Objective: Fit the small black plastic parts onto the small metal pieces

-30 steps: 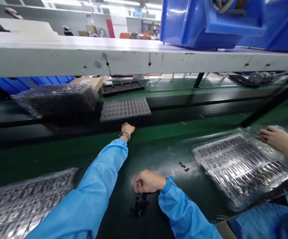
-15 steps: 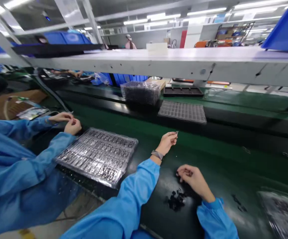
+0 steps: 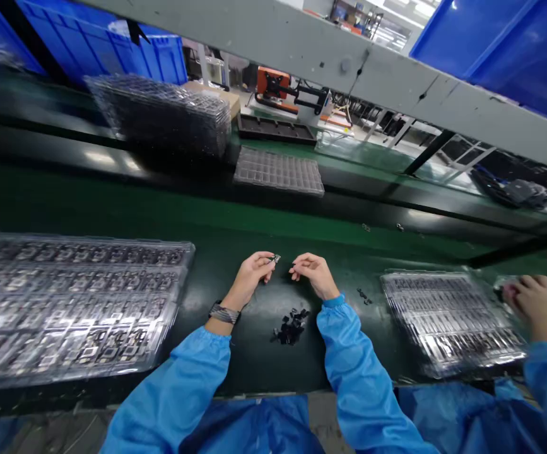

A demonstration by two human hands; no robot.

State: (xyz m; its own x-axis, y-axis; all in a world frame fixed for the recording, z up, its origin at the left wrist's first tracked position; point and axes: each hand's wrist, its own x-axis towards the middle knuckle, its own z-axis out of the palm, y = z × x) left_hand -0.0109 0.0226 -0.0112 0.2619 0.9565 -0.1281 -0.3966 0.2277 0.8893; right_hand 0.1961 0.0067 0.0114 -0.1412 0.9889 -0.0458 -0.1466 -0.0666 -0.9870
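Observation:
My left hand (image 3: 249, 277), with a grey band at the wrist, pinches a small metallic part (image 3: 276, 258) between thumb and fingertips. Just to its right, my right hand (image 3: 315, 272) has its fingertips pinched around a tiny dark piece (image 3: 293, 265), too small to make out well. The two hands are apart, above the dark green bench (image 3: 254, 353). Below them lies a loose pile of small black pieces (image 3: 291, 326). A few more dark pieces (image 3: 364, 296) lie right of my right forearm.
Clear trays of parts lie at the left (image 3: 74, 302) and right (image 3: 448, 315). A co-worker's hand (image 3: 541, 306) is beside the right tray. Behind are a tray stack (image 3: 159, 116), a clear tray (image 3: 277, 170), a black tray (image 3: 277, 129) and an overhead shelf edge (image 3: 301, 38).
The view has swung right and down. My hands have come closer together, with my right hand now beside the part in my left. The left co-worker is out of view; another's hand shows at right.

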